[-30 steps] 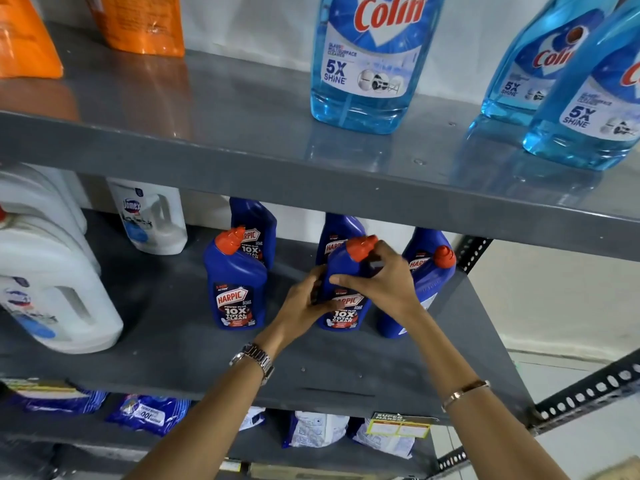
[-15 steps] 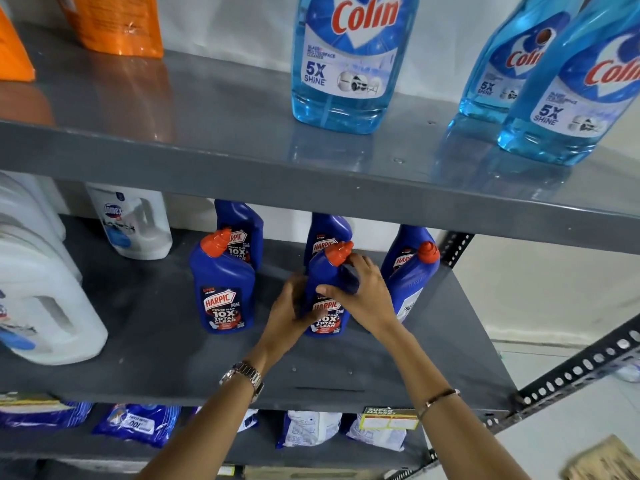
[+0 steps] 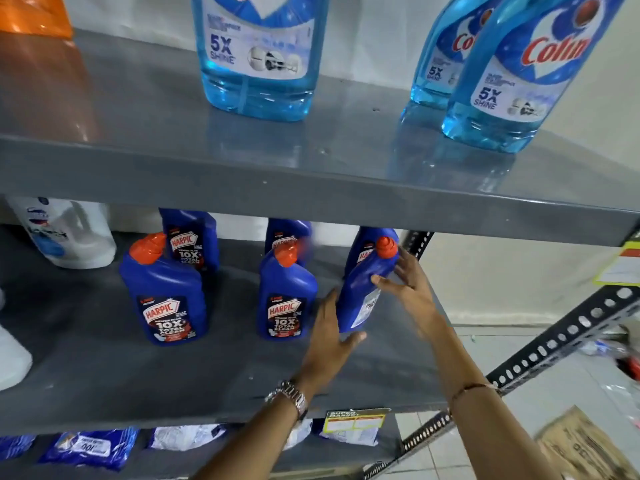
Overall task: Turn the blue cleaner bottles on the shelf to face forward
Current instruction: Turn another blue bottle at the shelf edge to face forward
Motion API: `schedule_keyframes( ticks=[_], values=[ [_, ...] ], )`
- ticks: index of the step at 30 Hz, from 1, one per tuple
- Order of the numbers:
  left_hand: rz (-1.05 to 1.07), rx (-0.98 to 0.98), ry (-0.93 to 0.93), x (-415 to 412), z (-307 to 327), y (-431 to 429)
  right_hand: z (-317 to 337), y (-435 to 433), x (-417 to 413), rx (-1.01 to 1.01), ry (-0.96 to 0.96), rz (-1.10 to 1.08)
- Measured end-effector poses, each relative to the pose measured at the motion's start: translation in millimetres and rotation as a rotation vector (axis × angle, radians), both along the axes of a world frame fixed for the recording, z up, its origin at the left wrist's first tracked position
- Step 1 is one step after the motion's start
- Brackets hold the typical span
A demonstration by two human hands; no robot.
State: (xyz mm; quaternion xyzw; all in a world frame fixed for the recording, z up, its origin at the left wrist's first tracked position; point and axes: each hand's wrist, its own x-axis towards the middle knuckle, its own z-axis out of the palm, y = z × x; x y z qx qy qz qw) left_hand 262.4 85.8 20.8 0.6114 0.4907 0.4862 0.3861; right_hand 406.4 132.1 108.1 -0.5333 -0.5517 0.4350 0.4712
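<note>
Several dark blue Harpic cleaner bottles with orange caps stand on the middle grey shelf (image 3: pixel 104 375). The front left bottle (image 3: pixel 162 299) and the front middle bottle (image 3: pixel 287 299) show their labels forward. The front right bottle (image 3: pixel 360 292) leans and is turned, its white label facing right. My left hand (image 3: pixel 329 334) is open at its lower left side, thumb by the base. My right hand (image 3: pixel 408 285) has spread fingers at the bottle's right side and its thumb on the body. Three more bottles (image 3: pixel 190 244) stand in the back row.
The upper shelf (image 3: pixel 311 188) hangs close above the caps and carries light blue Colin bottles (image 3: pixel 256 64) and orange packs (image 3: pixel 31 12). White jugs (image 3: pixel 69 233) stand at the left. Packets (image 3: pixel 90 445) lie on the lowest shelf. A perforated metal upright (image 3: pixel 554 344) runs along the right.
Both hands have let go of the front middle bottle, which now faces forward, and moved right to the front right bottle. The camera has shifted closer.
</note>
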Motion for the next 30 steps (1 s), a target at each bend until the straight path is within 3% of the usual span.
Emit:
schedule_keyframes(
  ticks=[4,9,17,23,26,30],
  values=[
    [0.099,-0.001,0.146,8,3,27,-3,3,4,-0.077,0.096,0.123],
    [0.195,0.048,0.114,15,10,27,-1,-1,11,-0.061,0.063,0.129],
    [0.033,0.084,-0.071,5,36,18,31,-24,15,0.107,0.027,0.055],
    [-0.029,0.048,-0.097,2,36,2,41,-35,10,0.1,0.018,0.051],
    [0.094,0.134,-0.115,8,35,-8,39,-39,8,0.104,0.034,-0.017],
    [0.262,0.209,-0.123,30,36,-20,45,-49,-2,0.157,-0.034,-0.278]
  ],
)
